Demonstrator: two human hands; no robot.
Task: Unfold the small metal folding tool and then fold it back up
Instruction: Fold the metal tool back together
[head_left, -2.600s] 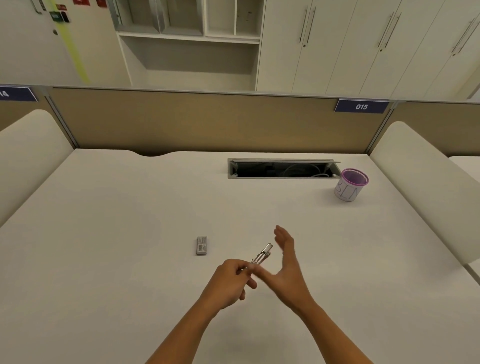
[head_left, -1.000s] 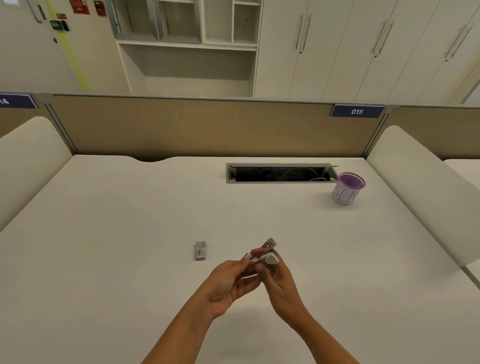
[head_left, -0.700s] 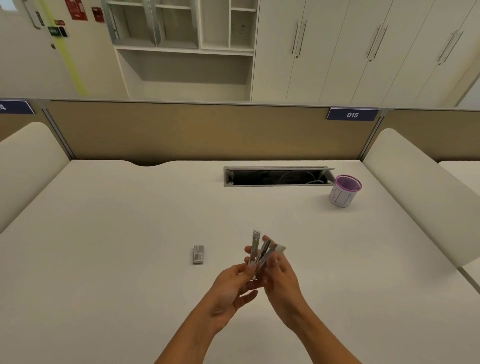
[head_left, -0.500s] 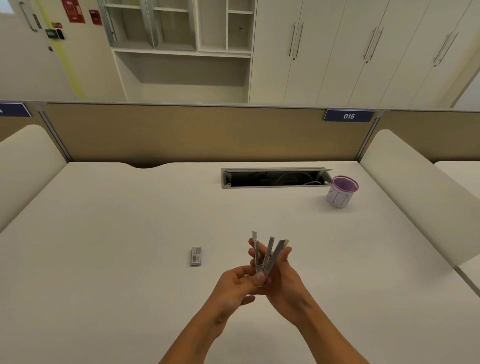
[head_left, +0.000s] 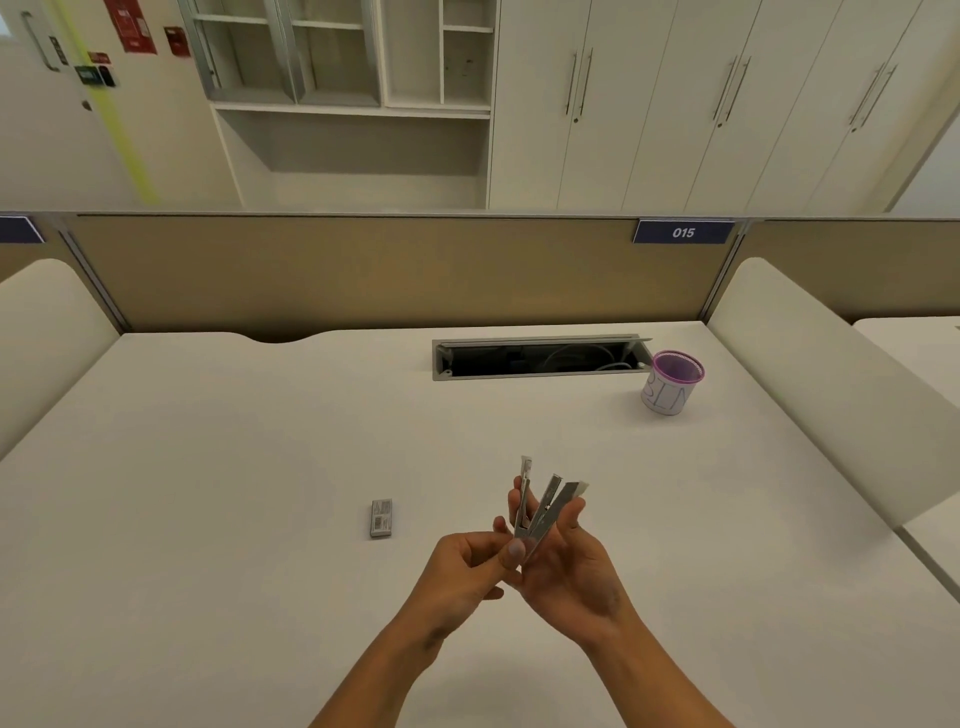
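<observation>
The fingers (head_left: 514, 552) of the left hand (head_left: 462, 569) are curled, and thumb and fingertips pinch the near, pivot end of the metal folding tool (head_left: 540, 512). The right hand (head_left: 574, 571) stands just right of the left hand, palm turned to the left. Its fingers rise behind the tool and its thumb lies against the rightmost arm, so this hand also grips the tool.

The tool is held in the air above the near middle of the surface (head_left: 208, 467), between the two hands. It is unfolded into a fan: three flat metal arms spread up and away from the shared pivot. The left arm stands almost upright; the other two lean to the right.

A small grey box (head_left: 381, 518) with a printed label lies flat on the surface, left of the hands and apart from them. Far right on the surface stands a purple-rimmed cup (head_left: 671, 384), upright, just beside the right end of an open cable hatch (head_left: 540, 358). A tan partition (head_left: 363, 270) closes the far edge of the surface and carries a number plate (head_left: 683, 232) reading 015.
</observation>
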